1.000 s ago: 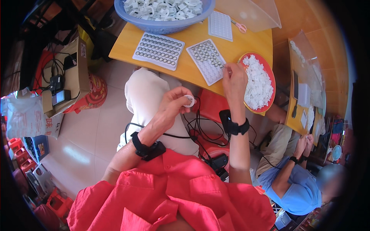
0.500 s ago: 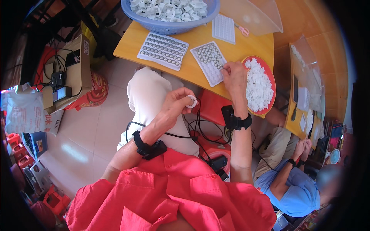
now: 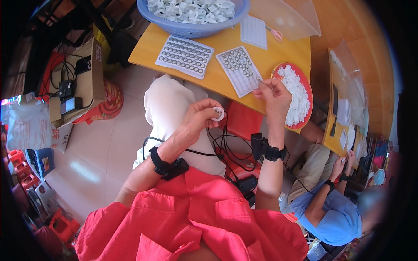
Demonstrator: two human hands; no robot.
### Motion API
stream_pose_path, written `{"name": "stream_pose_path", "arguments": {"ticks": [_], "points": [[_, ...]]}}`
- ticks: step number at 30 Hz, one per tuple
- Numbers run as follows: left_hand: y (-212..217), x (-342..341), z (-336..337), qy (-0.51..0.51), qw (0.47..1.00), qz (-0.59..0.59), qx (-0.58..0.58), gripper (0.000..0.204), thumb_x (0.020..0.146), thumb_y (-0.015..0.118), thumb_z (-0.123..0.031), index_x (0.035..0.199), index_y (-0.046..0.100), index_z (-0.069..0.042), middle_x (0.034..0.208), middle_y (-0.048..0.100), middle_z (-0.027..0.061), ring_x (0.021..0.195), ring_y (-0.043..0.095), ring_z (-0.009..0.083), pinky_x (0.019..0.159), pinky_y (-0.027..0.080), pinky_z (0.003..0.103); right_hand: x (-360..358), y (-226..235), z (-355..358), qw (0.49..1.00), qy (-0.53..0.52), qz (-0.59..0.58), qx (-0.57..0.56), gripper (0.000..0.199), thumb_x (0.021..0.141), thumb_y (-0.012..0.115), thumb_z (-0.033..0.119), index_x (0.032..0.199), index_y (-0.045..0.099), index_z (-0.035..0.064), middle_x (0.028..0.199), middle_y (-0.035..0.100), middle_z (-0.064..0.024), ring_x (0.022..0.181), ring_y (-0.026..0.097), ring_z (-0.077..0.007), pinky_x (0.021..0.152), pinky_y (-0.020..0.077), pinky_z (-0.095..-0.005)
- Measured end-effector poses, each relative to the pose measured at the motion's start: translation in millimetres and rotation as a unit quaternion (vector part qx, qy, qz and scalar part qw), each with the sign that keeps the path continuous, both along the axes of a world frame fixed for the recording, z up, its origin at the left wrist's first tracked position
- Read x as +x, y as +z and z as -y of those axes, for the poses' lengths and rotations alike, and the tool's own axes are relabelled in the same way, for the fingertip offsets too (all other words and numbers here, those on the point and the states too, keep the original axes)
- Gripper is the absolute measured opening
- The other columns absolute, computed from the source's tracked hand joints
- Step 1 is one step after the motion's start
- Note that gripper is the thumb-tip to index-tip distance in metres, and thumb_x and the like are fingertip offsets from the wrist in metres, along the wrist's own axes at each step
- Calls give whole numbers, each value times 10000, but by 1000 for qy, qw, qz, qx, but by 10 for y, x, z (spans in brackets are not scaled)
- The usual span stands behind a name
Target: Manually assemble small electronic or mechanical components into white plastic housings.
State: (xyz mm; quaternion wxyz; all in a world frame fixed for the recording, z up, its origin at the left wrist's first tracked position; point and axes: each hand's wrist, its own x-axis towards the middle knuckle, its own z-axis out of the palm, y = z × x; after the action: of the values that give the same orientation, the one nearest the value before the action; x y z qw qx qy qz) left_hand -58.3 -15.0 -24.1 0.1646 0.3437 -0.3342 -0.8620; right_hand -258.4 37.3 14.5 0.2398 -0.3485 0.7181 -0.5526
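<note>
Two small things are held, one in each hand, with a stretch of open air between them. By the left hand [image 3: 201, 115], a white round piece [image 3: 222, 112] is gripped over the lap, its face turned upward. Being round, it has no long axis to be lined up. It lies to the left of the right hand [image 3: 275, 93] and closer to the body.

Above the near right corner of a partly filled white tray [image 3: 239, 89], the right fingertips are drawn together; a small silvery disc [image 3: 259, 79] is apparently pinched there, although its edges are partly hidden. The tray is set at a slant, its long axis running from far left to near right. Its far part is occupied by similar discs, while the near pockets are bare. The right hand is much nearer to this tray than the left.

The left thumb is pressed on the round piece and the fingers are curled behind it; no gap is left in that grip. Just to the right of the right hand, a red oval dish [image 3: 310, 93] is heaped with white pieces [image 3: 296, 98].
</note>
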Motion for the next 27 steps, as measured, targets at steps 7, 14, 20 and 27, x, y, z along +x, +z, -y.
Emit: {"name": "stream_pose_path", "arguments": {"ticks": [7,14,20,27], "points": [[-19,6,14,3,998,-54,30,221,822,457,-99,986,554,14,894,629,109,690,570,126,661,479,235,142,-149,-269,940,0,314,-131,76,834,535,47,886,555,-5,749,597,-61,603,602,-128,558,528,-252],[-42,21,12,10,998,-58,22,283,859,449,-112,1075,545,44,920,632,122,719,615,150,672,501,241,381,-203,-342,906,43,407,-110,138,891,480,106,926,548,-9,737,530,-25,553,504,-83,476,445,-227],[86,-2,-1,25,998,-56,29,294,869,465,-70,1126,524,61,995,618,137,829,640,197,777,524,269,594,-146,-356,970,82,225,-31,162,905,486,85,945,597,-27,779,504,-21,589,496,-63,499,437,-206],[77,44,2,0,997,-80,17,292,880,486,-59,1150,525,47,1037,611,132,916,631,210,810,522,278,767,-103,-346,996,80,-4,-25,120,873,524,8,946,617,-16,817,539,-60,633,559,-100,526,466,-209]]}}
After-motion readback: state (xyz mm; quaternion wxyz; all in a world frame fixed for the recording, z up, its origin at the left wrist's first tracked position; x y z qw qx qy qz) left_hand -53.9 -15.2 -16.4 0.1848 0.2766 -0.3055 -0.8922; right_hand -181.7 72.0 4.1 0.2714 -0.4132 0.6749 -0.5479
